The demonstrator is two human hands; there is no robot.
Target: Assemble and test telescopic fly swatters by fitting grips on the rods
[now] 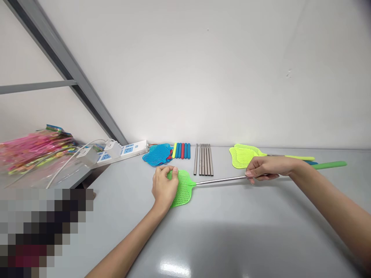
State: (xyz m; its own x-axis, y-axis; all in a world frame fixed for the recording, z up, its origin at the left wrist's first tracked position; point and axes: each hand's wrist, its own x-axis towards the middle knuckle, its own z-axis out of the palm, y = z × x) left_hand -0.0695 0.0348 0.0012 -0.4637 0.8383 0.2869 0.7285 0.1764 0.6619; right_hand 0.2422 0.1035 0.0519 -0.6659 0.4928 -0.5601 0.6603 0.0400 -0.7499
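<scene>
The left hand (165, 187) is gripping the mesh head (185, 189) of the green fly swatter (222, 180) over the grey surface (203, 231); its fingers are curling closed around the outer edge, with the thumb pressing on top. The right hand (265, 166) is pinching the metal shaft, its fingers closing on it near the middle. The swatter is extending from left to right, and its green handle (330, 165) is reaching past the right hand. Behind it, metal tubes (206, 160) are lying side by side, the leftmost sitting slightly apart. Left of these, yellow, blue and red grips (182, 151) are forming a row beside piled blue swatter heads (158, 154). Yellow swatters (242, 156) are lying beyond the right hand. A white power strip (139, 146) is carrying plugs at the left, and pink packages (34, 148) are lying farther left. A pale wall (203, 77) is standing behind.
</scene>
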